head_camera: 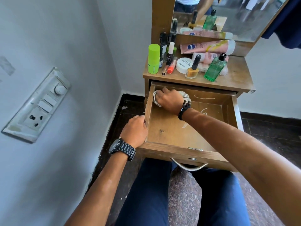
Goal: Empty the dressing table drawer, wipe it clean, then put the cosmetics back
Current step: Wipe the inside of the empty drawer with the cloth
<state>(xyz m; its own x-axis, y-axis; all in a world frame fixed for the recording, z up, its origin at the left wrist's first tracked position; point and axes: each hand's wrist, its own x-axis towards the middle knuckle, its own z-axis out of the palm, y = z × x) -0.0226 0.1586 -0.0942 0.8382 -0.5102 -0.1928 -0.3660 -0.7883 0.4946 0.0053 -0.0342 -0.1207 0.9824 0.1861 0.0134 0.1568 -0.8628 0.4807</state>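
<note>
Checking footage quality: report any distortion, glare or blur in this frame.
Head view: wide-angle bending bows the wall and switch panel; daylight, soft shadows; mirror reflection hazy and smeared; drawer, right hand on cloth and left hand sharp.

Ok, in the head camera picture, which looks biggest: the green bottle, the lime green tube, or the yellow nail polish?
1. Green bottle, though the lime green tube looks nearly alike, so that's unsure.
2. Yellow nail polish, clearly smallest.
</note>
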